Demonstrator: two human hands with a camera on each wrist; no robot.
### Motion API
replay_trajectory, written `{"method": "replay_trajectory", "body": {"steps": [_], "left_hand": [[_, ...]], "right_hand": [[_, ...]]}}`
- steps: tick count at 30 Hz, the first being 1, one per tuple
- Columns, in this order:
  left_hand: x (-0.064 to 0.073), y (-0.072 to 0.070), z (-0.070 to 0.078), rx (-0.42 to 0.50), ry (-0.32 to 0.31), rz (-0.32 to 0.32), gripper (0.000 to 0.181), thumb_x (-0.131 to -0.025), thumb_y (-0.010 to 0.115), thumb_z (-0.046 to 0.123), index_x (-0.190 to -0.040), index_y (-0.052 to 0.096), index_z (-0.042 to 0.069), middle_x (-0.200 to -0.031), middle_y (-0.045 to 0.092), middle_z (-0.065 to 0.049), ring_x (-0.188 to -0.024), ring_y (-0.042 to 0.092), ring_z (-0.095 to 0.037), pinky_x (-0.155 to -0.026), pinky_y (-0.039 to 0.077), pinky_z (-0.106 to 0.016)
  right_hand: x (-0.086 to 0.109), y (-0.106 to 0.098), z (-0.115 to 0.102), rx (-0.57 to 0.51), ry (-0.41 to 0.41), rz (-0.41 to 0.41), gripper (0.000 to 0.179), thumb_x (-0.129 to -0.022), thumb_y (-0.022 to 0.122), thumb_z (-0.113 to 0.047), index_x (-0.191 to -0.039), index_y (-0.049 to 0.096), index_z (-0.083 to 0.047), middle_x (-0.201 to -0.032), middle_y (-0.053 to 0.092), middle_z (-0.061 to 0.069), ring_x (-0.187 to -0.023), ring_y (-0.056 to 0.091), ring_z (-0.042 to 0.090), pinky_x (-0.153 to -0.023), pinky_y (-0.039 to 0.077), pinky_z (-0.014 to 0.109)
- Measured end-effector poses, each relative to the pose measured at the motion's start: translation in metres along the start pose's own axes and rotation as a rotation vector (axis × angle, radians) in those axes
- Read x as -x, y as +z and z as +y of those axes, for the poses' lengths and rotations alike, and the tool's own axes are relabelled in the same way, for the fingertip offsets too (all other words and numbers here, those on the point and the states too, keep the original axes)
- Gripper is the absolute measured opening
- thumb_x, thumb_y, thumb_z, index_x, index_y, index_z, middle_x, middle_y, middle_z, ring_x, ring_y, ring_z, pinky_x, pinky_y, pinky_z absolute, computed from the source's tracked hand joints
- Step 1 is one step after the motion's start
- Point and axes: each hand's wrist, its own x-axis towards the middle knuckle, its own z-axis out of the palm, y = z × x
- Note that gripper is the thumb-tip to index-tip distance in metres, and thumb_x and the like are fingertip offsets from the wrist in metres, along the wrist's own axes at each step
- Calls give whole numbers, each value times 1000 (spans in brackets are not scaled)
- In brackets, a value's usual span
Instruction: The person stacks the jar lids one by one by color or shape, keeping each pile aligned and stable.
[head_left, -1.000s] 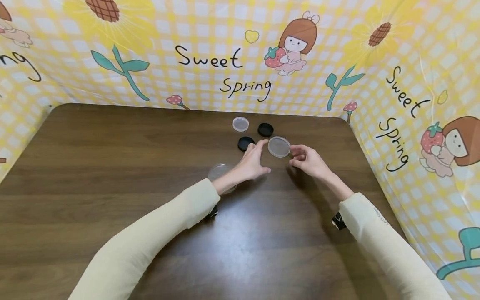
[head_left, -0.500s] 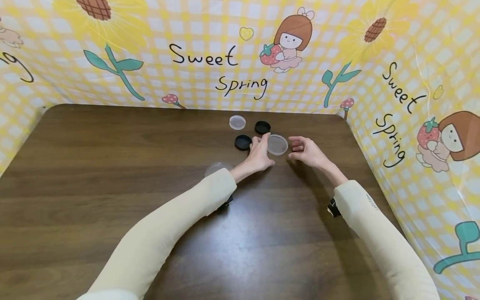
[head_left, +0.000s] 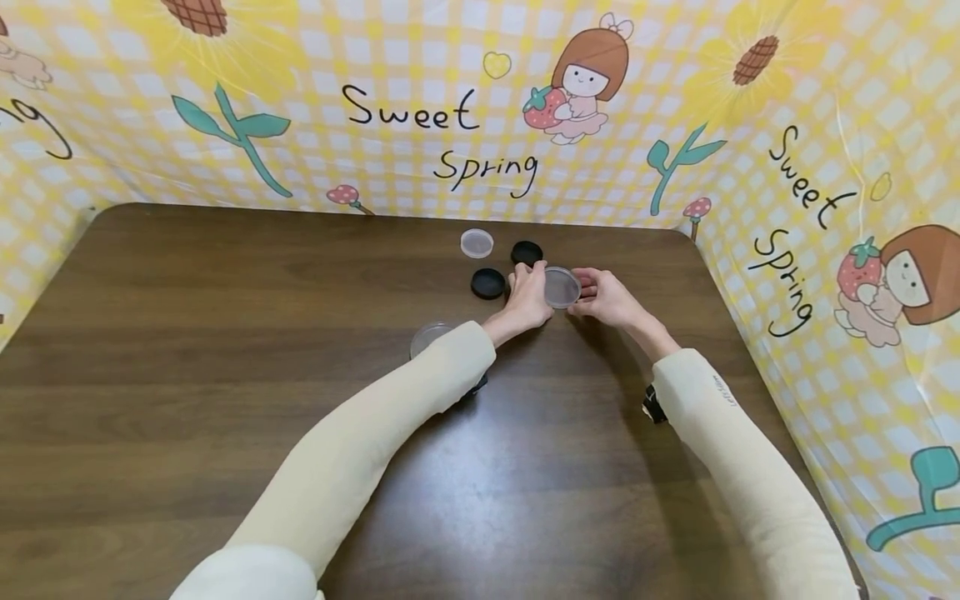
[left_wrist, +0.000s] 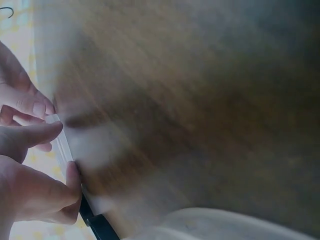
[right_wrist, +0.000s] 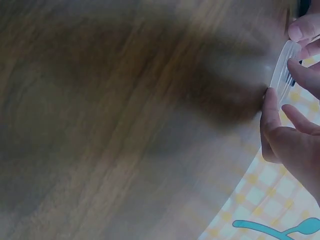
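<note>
A clear round petri dish [head_left: 562, 288] lies toward the far right of the table, between the two hands. My left hand [head_left: 529, 297] grips its left rim, thumb at the near side and fingers at the far side. From the right, my right hand [head_left: 609, 298] holds the opposite rim between curled fingers and thumb. Seen edge-on in the left wrist view, the petri dish [left_wrist: 62, 145] shows a fingertip and a thumb at its edge. The right wrist view also has the petri dish [right_wrist: 282, 70] between the fingers of both hands.
Two round black shallow dishes, one left [head_left: 488, 283] and one behind [head_left: 527, 252], sit close to my left hand. A small clear dish [head_left: 477, 243] lies near the back edge. Under my left forearm, a larger clear dish [head_left: 429, 337] is partly hidden. Patterned cloth walls [head_left: 405, 187] border the table.
My left hand has moved right, from beside the near black dish to the petri dish's left rim. My right hand has closed in on the right rim. The head view has shifted slightly.
</note>
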Motion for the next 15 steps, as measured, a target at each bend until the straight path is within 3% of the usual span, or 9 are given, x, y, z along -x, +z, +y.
{"method": "replay_trajectory", "body": {"steps": [6,10,15], "left_hand": [[-3,1,0,-51,-16,-1,75,-78,79,8,-142,40,1,-130,38,-21,-117,37,-35,-99,36,-37],[-4,3,1,-78,-24,-20,72,-80,78,13,-141,42,1,-129,38,-21,-116,37,-35,-99,35,-37],[-5,3,3,-108,-12,1,66,-82,77,14,-139,45,1,-128,40,-22,-116,39,-35,-100,35,-38]], "right_hand": [[-4,1,2,64,20,32,69,-85,66,9,-143,29,14,-127,48,34,-114,52,43,-84,49,29],[-4,1,3,83,36,40,66,-85,67,7,-141,34,13,-126,50,32,-113,53,41,-80,48,26],[-4,-1,3,90,36,44,64,-85,68,6,-141,36,11,-125,51,30,-113,54,40,-78,47,24]]}}
